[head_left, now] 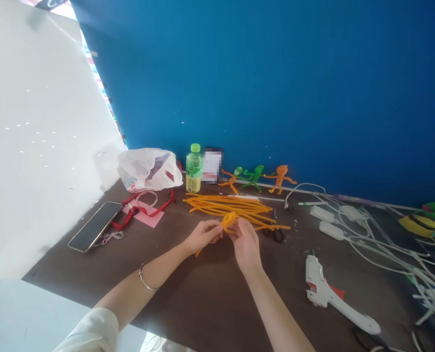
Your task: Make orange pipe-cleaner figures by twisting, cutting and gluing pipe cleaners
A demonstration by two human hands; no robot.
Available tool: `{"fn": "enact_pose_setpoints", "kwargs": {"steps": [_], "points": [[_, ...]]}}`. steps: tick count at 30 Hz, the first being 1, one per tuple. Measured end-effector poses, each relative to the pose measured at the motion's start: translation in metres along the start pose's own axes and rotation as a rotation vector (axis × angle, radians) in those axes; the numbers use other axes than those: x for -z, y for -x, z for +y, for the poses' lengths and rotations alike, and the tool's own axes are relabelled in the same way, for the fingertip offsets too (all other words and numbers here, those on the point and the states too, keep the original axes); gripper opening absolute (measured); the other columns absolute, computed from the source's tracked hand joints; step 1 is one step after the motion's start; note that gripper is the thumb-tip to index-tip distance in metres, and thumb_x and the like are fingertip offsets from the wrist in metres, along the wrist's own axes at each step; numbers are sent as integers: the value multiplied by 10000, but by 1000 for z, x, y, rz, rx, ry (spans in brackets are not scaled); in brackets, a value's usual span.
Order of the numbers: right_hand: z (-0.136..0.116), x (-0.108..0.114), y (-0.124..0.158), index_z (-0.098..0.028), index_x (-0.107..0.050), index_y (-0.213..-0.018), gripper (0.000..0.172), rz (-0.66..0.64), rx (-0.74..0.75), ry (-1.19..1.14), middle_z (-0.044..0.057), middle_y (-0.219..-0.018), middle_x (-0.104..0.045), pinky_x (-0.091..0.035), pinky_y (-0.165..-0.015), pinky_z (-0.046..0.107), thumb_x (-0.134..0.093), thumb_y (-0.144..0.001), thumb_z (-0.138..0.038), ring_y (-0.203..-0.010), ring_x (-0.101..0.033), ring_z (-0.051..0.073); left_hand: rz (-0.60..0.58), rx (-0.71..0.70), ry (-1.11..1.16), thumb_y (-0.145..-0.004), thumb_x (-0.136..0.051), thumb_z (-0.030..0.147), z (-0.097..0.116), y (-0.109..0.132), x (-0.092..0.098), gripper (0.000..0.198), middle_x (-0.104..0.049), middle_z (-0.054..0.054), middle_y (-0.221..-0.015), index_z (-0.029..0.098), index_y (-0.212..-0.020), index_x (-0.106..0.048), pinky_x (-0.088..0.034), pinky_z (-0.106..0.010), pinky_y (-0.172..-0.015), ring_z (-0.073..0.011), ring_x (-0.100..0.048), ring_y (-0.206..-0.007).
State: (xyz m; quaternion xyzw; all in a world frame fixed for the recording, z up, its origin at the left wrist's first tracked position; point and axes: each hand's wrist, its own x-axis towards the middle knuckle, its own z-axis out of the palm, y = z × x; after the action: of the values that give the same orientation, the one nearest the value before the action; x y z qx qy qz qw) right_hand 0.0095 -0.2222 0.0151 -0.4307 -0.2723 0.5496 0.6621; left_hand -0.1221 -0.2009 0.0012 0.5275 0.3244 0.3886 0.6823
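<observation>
Both my hands meet over the dark brown table (210, 298) and pinch an orange pipe cleaner (228, 220) bent into a small loop. My left hand (203, 235) grips its left side with closed fingers, a thin bracelet on that wrist. My right hand (245, 245) holds the loop's right side, fingers curled round it. A tail of the pipe cleaner hangs down under my left hand. Just behind the hands lies a loose pile of orange pipe cleaners (232, 206).
A white glue gun (329, 296) lies at right, with white cables and adapters (349, 225) beyond. At the back stand a green-capped bottle (194, 168), a plastic bag (147, 169) and pipe-cleaner figures (257, 177). A phone (95, 226) and red lanyard (144, 209) lie left.
</observation>
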Motion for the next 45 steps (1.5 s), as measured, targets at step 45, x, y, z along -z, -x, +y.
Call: {"fn": "enact_pose_setpoints", "kwargs": {"steps": [45], "points": [[1, -2, 7, -199, -639, -754, 233, -134, 137, 194, 31, -778, -598, -426, -719, 306, -574, -755, -422, -768, -522, 174, 141, -220, -388, -805, -454, 468, -1, 4, -2, 398, -450, 2, -586, 126, -707, -633, -353, -216, -520, -83, -420, -536]]}}
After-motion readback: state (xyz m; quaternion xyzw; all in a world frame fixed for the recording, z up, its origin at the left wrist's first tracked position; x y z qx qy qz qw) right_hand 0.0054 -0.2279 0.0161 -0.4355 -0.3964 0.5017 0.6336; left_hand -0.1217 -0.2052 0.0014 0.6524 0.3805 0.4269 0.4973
